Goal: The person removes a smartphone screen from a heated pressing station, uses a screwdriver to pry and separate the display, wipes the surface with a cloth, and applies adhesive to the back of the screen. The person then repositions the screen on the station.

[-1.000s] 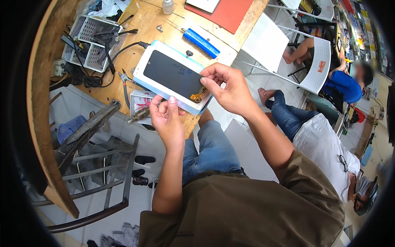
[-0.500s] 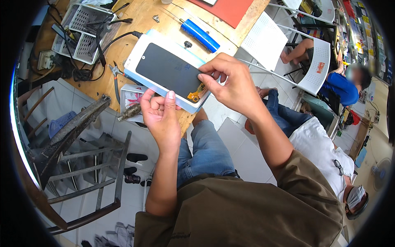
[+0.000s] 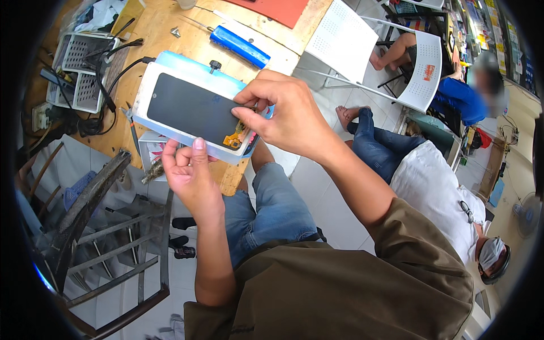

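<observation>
A dark phone screen panel (image 3: 190, 107) lies flat on a white and pale-blue plate-like device (image 3: 146, 110) at the table's near edge. A gold-orange flex ribbon (image 3: 232, 140) shows at the panel's right end. There my right hand (image 3: 283, 113) is closed, thumb and forefinger pinching at the panel's edge; the fingertips partly hide what lies between them. My left hand (image 3: 192, 178) is at the device's near side, palm up, with the thumb raised at its edge and the fingers loosely bent and apart.
A black cable (image 3: 127, 68) runs to the device. Behind it lie a blue cylindrical tool (image 3: 239, 46) and a red mat (image 3: 277, 10). Pliers (image 3: 133, 133), a small box (image 3: 152, 148) and white baskets (image 3: 82, 62) are on the left. White chairs (image 3: 340, 39) and seated people are on the right.
The whole view has shifted, so the table and hands appear farther left. The right hand stays pinched at the panel's right end, and the left hand stays by the near edge.
</observation>
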A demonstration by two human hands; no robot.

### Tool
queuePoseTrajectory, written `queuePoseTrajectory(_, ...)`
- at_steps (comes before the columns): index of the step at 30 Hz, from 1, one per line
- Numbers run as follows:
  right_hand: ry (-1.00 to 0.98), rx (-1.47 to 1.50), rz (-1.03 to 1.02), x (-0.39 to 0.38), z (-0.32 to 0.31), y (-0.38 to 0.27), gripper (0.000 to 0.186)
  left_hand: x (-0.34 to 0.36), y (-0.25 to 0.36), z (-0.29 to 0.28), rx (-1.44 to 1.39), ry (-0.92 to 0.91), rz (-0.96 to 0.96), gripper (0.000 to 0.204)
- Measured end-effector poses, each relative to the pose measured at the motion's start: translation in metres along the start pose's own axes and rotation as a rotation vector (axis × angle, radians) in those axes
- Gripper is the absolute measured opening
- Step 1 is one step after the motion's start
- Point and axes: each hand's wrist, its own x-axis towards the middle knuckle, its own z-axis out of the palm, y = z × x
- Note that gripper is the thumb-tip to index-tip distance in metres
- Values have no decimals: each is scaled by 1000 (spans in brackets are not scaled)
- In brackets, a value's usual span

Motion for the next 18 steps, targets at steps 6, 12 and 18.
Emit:
queuePoseTrajectory(6,126,-38,-47,-7,-28,24,21,2,5,-5,32,-23,-19,44)
queuePoseTrajectory(12,-91,2,63,-34,-32,75,42,8,17,0,77,-18,-79,55)
queuePoseTrajectory(18,-3,162,94,-30,5,114,39,10,16,5,192,12,-86,75)
